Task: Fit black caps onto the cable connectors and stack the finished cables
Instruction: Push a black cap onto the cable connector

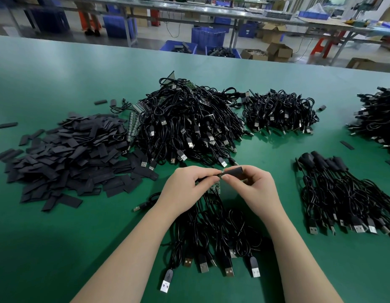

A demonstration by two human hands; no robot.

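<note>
right hand (254, 184) pinched a soft, light black cap (233, 171) above the tabletop (58, 237), left hand (187, 186) gripped the connector (220, 177). i'd guess it squashes easily, so hold its sides.

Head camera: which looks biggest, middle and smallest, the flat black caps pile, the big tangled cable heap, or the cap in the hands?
1. Tangled cable heap
2. Flat black caps pile, nearly alike
3. Cap in the hands

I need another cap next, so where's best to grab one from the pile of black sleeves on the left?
Take a loose black cap at the pile's near edge. It lies flat and apart on the green table, so come from above and pinch its long sides.
</note>
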